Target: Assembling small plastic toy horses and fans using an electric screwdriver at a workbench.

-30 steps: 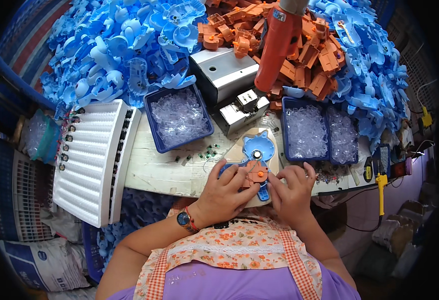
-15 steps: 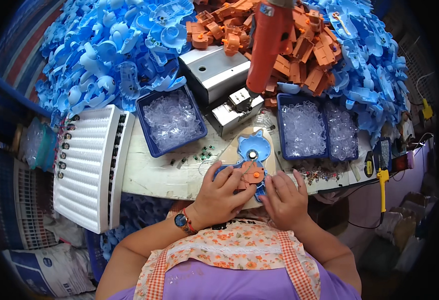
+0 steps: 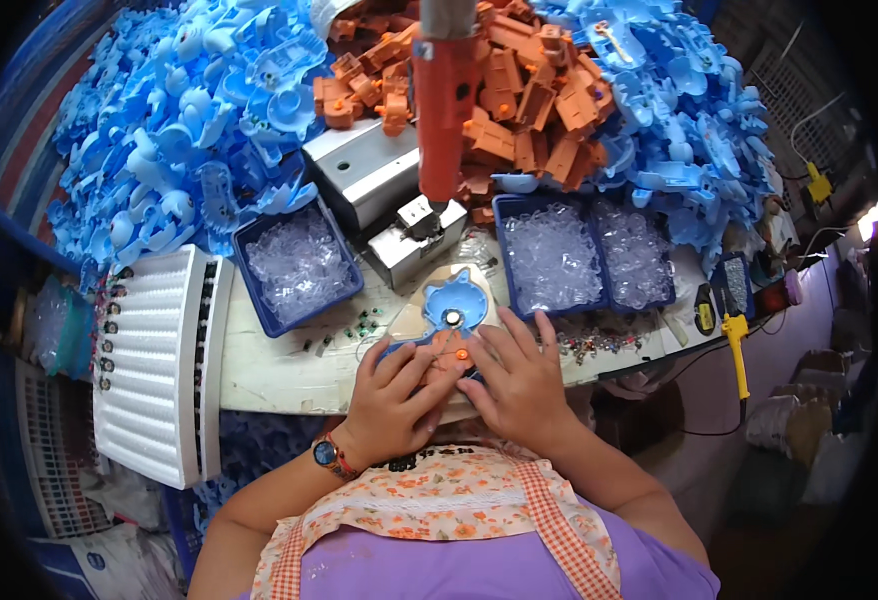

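Note:
A light-blue plastic toy shell half (image 3: 469, 297) lies on a beige board at the table's front edge, a round metal-coloured piece in its middle. On its nearer part sits an orange plastic gearbox (image 3: 447, 345) with a brighter orange knob. My left hand (image 3: 391, 402) is closed over the gearbox's left and near side, thumb and fingers against it. To its right, my right hand (image 3: 521, 390) has its fingers spread, with index finger and thumb at the right edge of the gearbox and shell. The near end of the shell is hidden under both hands.
Blue bins (image 3: 299, 315) of clear plastic pieces flank the work. An orange-red power screwdriver (image 3: 441, 120) hangs over a metal jig (image 3: 414, 245). Heaps of blue shells (image 3: 174, 130) and orange gearboxes (image 3: 519, 85) stand behind. White foam trays (image 3: 149, 360) lie left; a yellow-handled soldering iron (image 3: 736, 350) hangs right.
The view has shifted, so the scene sits further left and lower. My right hand has come closer to the gearbox, its fingers reaching further forward; my left hand stays on the gearbox.

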`<state>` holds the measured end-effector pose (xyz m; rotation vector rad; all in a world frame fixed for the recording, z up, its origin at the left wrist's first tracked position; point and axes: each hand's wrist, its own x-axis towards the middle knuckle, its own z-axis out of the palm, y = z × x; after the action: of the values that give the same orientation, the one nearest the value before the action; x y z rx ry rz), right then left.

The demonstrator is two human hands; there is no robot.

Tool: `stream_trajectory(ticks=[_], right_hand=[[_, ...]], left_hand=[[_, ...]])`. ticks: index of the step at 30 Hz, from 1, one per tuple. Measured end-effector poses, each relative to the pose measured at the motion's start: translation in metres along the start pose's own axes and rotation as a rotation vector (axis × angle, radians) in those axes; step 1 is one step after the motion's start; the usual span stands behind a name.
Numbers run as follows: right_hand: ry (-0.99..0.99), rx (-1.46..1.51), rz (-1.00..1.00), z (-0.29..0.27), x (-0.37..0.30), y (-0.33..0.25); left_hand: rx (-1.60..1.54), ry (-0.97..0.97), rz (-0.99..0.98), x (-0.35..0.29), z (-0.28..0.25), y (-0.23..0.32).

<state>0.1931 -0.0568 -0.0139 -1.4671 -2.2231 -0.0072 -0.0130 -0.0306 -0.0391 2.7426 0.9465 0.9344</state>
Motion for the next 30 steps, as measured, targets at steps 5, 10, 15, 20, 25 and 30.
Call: stream_trajectory(ticks=[5, 10, 15, 20, 25, 30], right_hand=[[0.026, 0.07, 0.004, -0.007, 0.002, 0.015], [0.23, 1.305, 0.51, -0.023, -0.017, 0.051], [0.389, 1.867, 0.698, -0.035, -0.035, 0.08], [0.416, 1.919, 0.725, -0.035, -0.043, 0.083], [0.431, 1.931, 0.747, -0.031, -0.045, 0.086], [0.461, 1.948, 0.756, -0.029, -0.045, 0.087]], left_hand=[[-0.046, 0.008, -0.006, -0.002, -0.001, 0.0], [-0.076, 0.02, -0.04, -0.008, -0.001, 0.002], [-0.12, 0.032, -0.07, -0.01, 0.002, -0.001], [-0.153, 0.024, -0.035, -0.012, -0.004, -0.002], [-0.141, -0.022, 0.031, -0.015, -0.004, -0.007], [-0.114, -0.025, 0.023, -0.017, 0.0, -0.006]])
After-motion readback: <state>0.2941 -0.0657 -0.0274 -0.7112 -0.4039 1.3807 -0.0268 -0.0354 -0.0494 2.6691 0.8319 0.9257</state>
